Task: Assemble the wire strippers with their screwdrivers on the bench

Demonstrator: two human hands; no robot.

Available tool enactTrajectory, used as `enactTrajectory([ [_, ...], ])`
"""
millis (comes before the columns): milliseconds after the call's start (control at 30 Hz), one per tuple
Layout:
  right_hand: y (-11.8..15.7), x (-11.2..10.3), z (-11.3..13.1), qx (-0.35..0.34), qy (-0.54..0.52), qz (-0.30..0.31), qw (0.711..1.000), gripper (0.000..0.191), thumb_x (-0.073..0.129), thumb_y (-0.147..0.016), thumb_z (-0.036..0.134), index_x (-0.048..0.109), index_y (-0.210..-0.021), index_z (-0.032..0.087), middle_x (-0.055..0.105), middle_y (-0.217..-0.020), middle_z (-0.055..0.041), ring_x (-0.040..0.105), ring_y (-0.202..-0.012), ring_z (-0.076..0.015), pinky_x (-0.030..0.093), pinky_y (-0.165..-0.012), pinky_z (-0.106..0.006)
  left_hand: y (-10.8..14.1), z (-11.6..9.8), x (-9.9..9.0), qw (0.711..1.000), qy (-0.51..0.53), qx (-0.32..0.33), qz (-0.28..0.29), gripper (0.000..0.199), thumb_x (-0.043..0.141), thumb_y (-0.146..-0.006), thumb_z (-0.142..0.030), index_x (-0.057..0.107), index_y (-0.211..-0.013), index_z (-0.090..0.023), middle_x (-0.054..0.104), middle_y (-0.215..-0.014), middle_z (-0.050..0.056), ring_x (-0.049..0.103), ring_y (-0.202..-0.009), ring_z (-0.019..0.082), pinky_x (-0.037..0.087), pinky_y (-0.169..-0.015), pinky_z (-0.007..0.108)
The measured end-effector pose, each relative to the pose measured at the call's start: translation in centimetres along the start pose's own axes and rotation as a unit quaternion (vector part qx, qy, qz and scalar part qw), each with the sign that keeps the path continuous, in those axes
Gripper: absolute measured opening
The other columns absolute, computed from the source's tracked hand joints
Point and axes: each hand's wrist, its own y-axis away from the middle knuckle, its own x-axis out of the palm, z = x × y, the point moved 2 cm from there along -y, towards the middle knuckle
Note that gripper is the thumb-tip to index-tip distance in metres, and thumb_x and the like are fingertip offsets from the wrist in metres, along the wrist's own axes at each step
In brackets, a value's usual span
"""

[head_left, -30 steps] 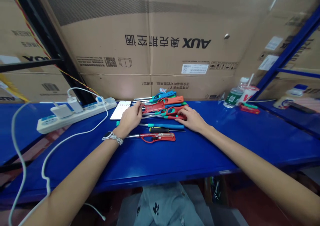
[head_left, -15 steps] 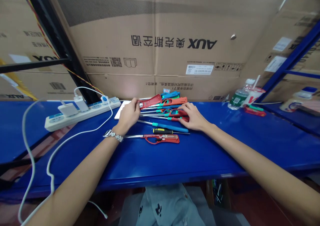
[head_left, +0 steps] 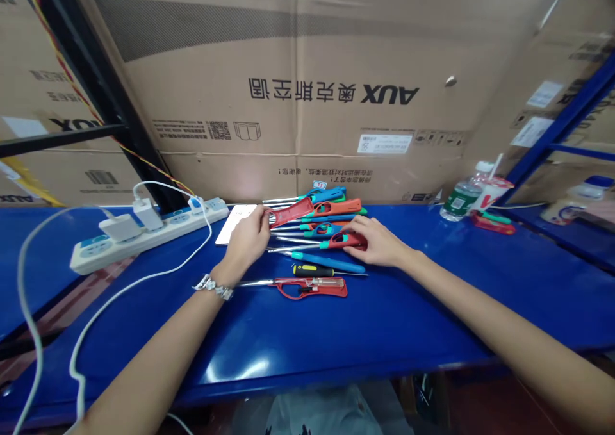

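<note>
Pinched in my left hand [head_left: 248, 235] is a red lighter shell half [head_left: 294, 213], hollow inside, held at its narrow end. My right hand [head_left: 379, 241] has its fingers closed round the handle end of a red long-necked lighter [head_left: 342, 240], whose metal neck points left. More long-necked lighters, such as an orange one [head_left: 339, 207] and a blue one [head_left: 323, 230], lie packed behind it. In front lie a blue lighter [head_left: 331, 262], a black and yellow screwdriver [head_left: 313, 271] and an opened red lighter [head_left: 331, 286] with its inner parts showing.
On the left a white power strip [head_left: 161, 227] carries plugs and loose cables. A white notepad [head_left: 229, 225] lies by my left hand. At the right stand a water bottle [head_left: 456, 201] and a cup [head_left: 494, 193]. A large cardboard box [head_left: 327, 44] walls off the back of the blue table [head_left: 384, 332].
The view has tipped up slightly. My right hand has shifted the red lighter a little towards me, showing more of a blue one behind it. My left hand still holds the red shell half.
</note>
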Motion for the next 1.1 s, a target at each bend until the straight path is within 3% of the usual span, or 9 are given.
enactTrajectory([
  [67, -0.1, -0.3, -0.2, 0.008, 0.003, -0.008, 1.000, 0.035, 0.065, -0.090, 0.040, 0.064, -0.122, 0.024, 0.063, -0.123, -0.0127, 0.060, -0.112, -0.0316, 0.047, -0.092, -0.048, -0.3, 0.6, -0.5, 1.000, 0.014, -0.015, -0.022, 0.035, 0.034, -0.101, -0.032, 0.062, -0.114, -0.017, 0.069, -0.083, 0.009, 0.064, -0.077, 0.027, 0.045, -0.070, 0.036],
  [167, -1.2, -0.9, -0.6, 0.016, 0.013, -0.067, 0.998, 0.032, 0.059, -0.093, 0.038, 0.065, -0.120, 0.022, 0.062, -0.120, -0.0133, 0.058, -0.111, -0.0311, 0.047, -0.093, -0.048, -0.7, 1.5, -1.1, 0.999, 0.013, -0.029, -0.042, 0.037, 0.033, -0.099, -0.030, 0.063, -0.116, -0.016, 0.070, -0.088, 0.010, 0.065, -0.080, 0.026, 0.046, -0.072, 0.035],
  [267, -3.4, -1.5, -1.0, 0.018, 0.065, -0.098, 0.993, 0.039, 0.059, -0.091, 0.037, 0.063, -0.125, 0.020, 0.060, -0.126, -0.0156, 0.053, -0.119, -0.0338, 0.045, -0.097, -0.050, -0.5, 1.3, -0.8, 0.999, -0.016, -0.024, 0.017, 0.036, 0.035, -0.096, -0.025, 0.063, -0.117, -0.016, 0.071, -0.087, 0.010, 0.066, -0.082, 0.027, 0.047, -0.072, 0.035],
  [400, -8.1, -1.2, -1.2, -0.002, 0.110, -0.012, 0.994, 0.074, 0.072, -0.077, 0.039, 0.051, -0.146, 0.020, 0.050, -0.148, -0.0178, 0.041, -0.138, -0.0388, 0.035, -0.111, -0.056, 0.4, -0.8, 0.6, 0.991, -0.064, 0.005, 0.117, 0.037, 0.037, -0.095, -0.021, 0.063, -0.120, -0.018, 0.073, -0.092, 0.010, 0.069, -0.088, 0.029, 0.046, -0.073, 0.036],
  [533, -12.7, -0.3, -1.0, 0.006, 0.151, 0.118, 0.981, 0.091, 0.080, -0.068, 0.041, 0.047, -0.151, 0.022, 0.042, -0.155, -0.0209, 0.040, -0.140, -0.0433, 0.031, -0.113, -0.061, 1.0, -1.6, 0.8, 0.986, -0.081, 0.005, 0.145, 0.035, 0.036, -0.096, -0.020, 0.064, -0.118, -0.020, 0.071, -0.079, 0.007, 0.068, -0.077, 0.027, 0.042, -0.067, 0.033],
  [600, -14.1, 0.1, -0.9, 0.008, 0.170, 0.141, 0.975, 0.088, 0.081, -0.068, 0.041, 0.051, -0.148, 0.021, 0.045, -0.152, -0.0222, 0.045, -0.135, -0.0450, 0.035, -0.109, -0.060, 1.0, -1.0, 0.5, 0.986, -0.076, -0.004, 0.150, 0.033, 0.035, -0.096, -0.019, 0.064, -0.112, -0.020, 0.070, -0.078, 0.006, 0.067, -0.075, 0.027, 0.040, -0.065, 0.033],
  [700, -14.9, 0.2, -1.0, -0.006, 0.183, 0.126, 0.975, 0.077, 0.081, -0.070, 0.038, 0.058, -0.141, 0.019, 0.054, -0.142, -0.0213, 0.052, -0.126, -0.0433, 0.042, -0.103, -0.056, 0.8, 0.0, 0.1, 0.987, -0.060, -0.015, 0.148, 0.031, 0.036, -0.095, -0.020, 0.064, -0.108, -0.021, 0.070, -0.080, 0.005, 0.066, -0.076, 0.026, 0.039, -0.065, 0.032],
  [900, -14.2, -0.9, -3.2, 0.015, 0.115, 0.067, 0.991, 0.062, 0.073, -0.077, 0.024, 0.060, -0.137, 0.020, 0.066, -0.130, -0.0138, 0.064, -0.113, -0.0325, 0.050, -0.092, -0.043, 0.4, 0.8, -0.2, 0.988, -0.061, -0.034, 0.139, 0.032, 0.036, -0.095, -0.022, 0.065, -0.109, -0.023, 0.070, -0.084, 0.006, 0.066, -0.080, 0.027, 0.039, -0.067, 0.032],
  [1100, -13.8, -2.2, -5.5, 0.001, 0.060, 0.044, 0.997, 0.055, 0.076, -0.072, 0.020, 0.065, -0.126, 0.024, 0.071, -0.123, -0.0087, 0.066, -0.111, -0.0305, 0.051, -0.094, -0.041, 0.2, 1.0, -0.3, 0.987, -0.095, -0.042, 0.122, 0.035, 0.036, -0.096, -0.024, 0.067, -0.113, -0.022, 0.072, -0.090, 0.008, 0.067, -0.086, 0.029, 0.042, -0.071, 0.035],
])
